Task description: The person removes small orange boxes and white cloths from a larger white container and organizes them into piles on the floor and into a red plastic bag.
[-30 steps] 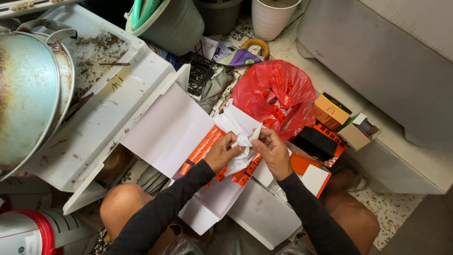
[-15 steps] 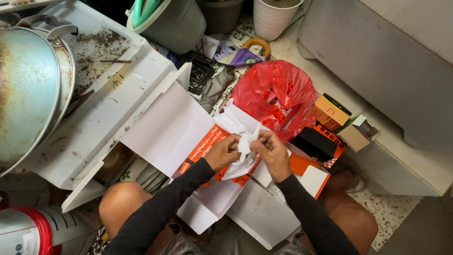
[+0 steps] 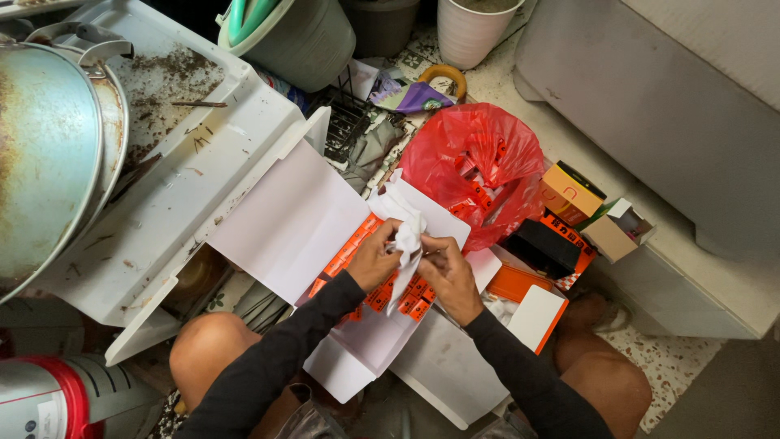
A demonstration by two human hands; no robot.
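Note:
My left hand (image 3: 375, 260) and my right hand (image 3: 449, 274) both grip a crumpled piece of white paper (image 3: 406, 236). I hold it over an open white box (image 3: 292, 223) with its flaps spread. Rows of small orange packets (image 3: 382, 284) lie inside the box under my hands. My knees show below on either side.
A red plastic bag (image 3: 475, 162) with orange packets sits just beyond the box. Small orange and black boxes (image 3: 569, 219) lie to the right. A dirty white appliance top (image 3: 179, 179) and a metal pot (image 3: 49, 154) are at left. Buckets (image 3: 301, 36) stand at the back.
My hands have worked the crumpled white paper upward a little and drawn closer together above the box. Nothing else has moved.

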